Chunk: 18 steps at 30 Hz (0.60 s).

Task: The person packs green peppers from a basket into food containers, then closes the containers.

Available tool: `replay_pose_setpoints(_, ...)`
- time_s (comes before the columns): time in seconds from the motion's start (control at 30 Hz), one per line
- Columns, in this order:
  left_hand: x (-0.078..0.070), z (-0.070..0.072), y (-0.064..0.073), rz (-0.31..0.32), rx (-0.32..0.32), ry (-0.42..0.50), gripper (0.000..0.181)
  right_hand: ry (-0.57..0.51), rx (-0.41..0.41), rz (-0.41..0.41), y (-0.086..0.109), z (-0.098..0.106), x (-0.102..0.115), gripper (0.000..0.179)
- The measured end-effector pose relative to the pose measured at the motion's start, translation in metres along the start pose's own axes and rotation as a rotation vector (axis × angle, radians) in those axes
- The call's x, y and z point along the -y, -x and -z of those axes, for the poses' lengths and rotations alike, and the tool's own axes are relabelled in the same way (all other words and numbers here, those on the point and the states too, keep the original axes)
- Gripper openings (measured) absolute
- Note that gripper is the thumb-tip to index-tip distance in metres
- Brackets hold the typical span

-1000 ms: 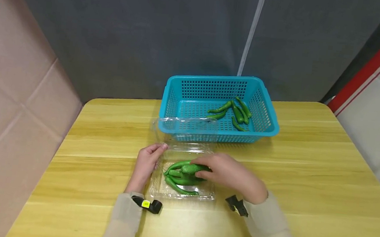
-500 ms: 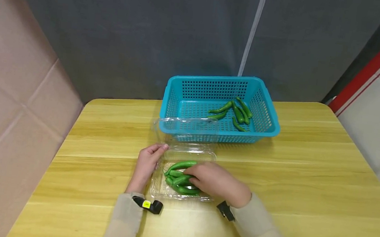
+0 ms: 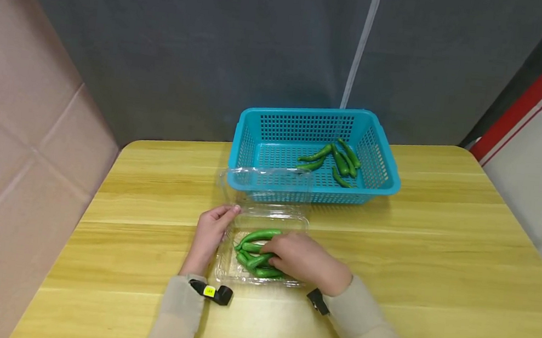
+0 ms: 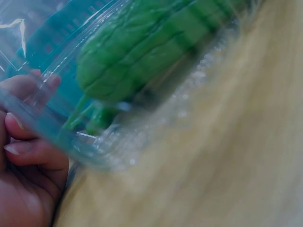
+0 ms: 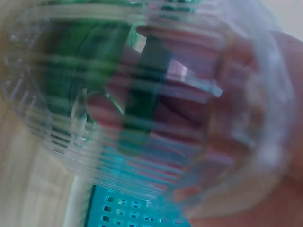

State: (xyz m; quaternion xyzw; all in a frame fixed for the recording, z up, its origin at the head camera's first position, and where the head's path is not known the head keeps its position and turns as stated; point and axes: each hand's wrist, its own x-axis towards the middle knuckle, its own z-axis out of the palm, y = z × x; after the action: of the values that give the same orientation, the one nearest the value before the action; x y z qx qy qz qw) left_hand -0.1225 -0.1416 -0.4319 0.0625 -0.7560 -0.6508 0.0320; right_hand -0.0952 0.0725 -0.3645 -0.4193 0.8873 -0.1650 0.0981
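Observation:
A clear plastic clamshell container (image 3: 223,268) lies on the table with its lid raised toward the basket. Several long green peppers (image 3: 260,235) are inside its base, and one fills much of the left wrist view as a wrinkled green pepper (image 4: 132,61). My left hand (image 3: 211,231) pinches the container's left side near the hinge, thumb on top. Over the right part of the base, my right hand (image 3: 303,258) reaches in with fingers bent round a green pepper (image 3: 260,260). Through the ribbed plastic, the right wrist view shows fingers beside a dark green pepper (image 5: 144,90).
Behind the container stands a blue perforated basket (image 3: 302,110) with several green peppers (image 3: 340,161) toward its right side. The container's lid (image 3: 264,190) overlaps the basket's front wall in the head view. A grey curtain (image 3: 189,50) hangs beyond the wooden table (image 3: 150,189).
My right hand has moved down and left, bringing its pepper lower among the others in the container. My left hand keeps its place on the container's side.

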Motion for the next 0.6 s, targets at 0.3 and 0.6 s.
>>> replay_pose_setpoints(0.3, -0.0029, 0.0014, -0.0004, 0.022, 0.029, 0.008, 0.036, -0.002, -0.005, 0.010, -0.0024, -0.0051, -0.0021, 0.015)
replay_pose_setpoints(0.6, 0.0009, -0.0003, -0.0012, -0.008, -0.005, -0.015, 0.040, 0.002, -0.042, -0.023, -0.0027, -0.0041, -0.0005, 0.023)
